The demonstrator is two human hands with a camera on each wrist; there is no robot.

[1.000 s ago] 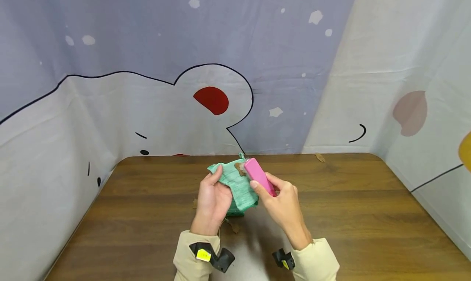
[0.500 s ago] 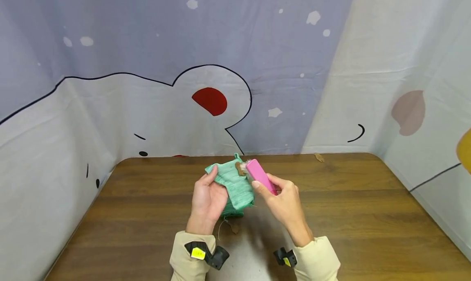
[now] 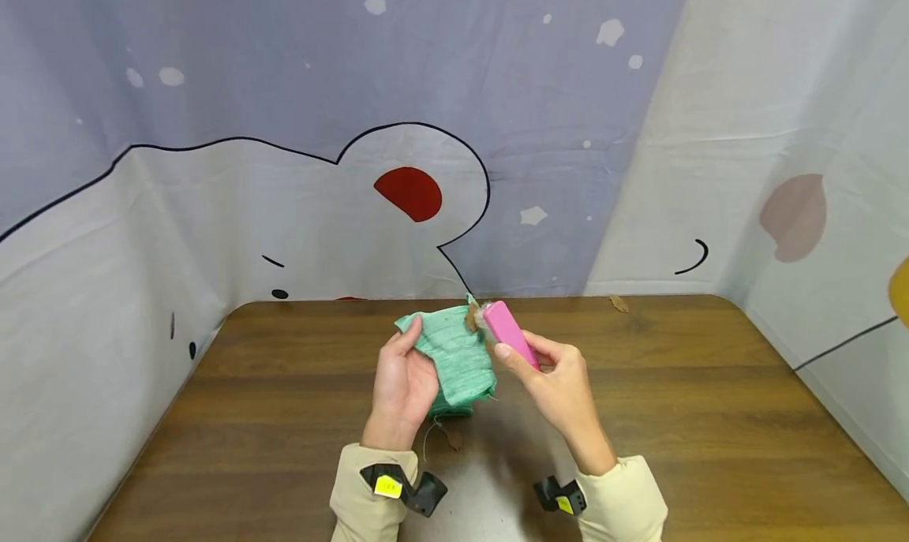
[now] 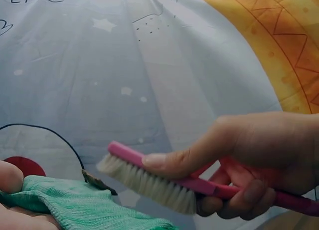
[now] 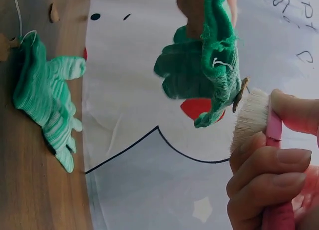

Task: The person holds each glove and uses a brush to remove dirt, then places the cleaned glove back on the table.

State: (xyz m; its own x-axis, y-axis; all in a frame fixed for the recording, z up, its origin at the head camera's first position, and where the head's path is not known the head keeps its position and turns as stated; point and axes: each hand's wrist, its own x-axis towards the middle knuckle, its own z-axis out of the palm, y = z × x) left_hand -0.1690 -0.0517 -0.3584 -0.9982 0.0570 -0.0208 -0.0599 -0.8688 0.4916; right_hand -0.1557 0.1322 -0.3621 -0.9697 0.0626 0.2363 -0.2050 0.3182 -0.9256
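A green knit glove [image 3: 460,364] is held up by my left hand [image 3: 403,388], the thumb over its near side. My right hand [image 3: 561,388] grips a pink brush [image 3: 511,333] with pale bristles, seen side-on in the left wrist view. A brown dry leaf [image 5: 240,94] clings to the held glove, right beside the bristles [image 5: 249,117]. Whether bristles and leaf touch is hard to tell. Behind and below, a second green glove [image 5: 50,98] lies on the table, mostly hidden in the head view.
On the wooden table [image 3: 284,416], one dry leaf [image 3: 619,304] lies at the back edge and another [image 3: 453,441] near the second glove. A loose pale thread [image 3: 426,439] trails from that glove. A printed curtain [image 3: 284,69] closes off the back and sides.
The brush and right hand have shifted slightly right. The leaf now sits nearer the held glove's right edge. My left hand keeps its hold, having moved slightly left over the second.
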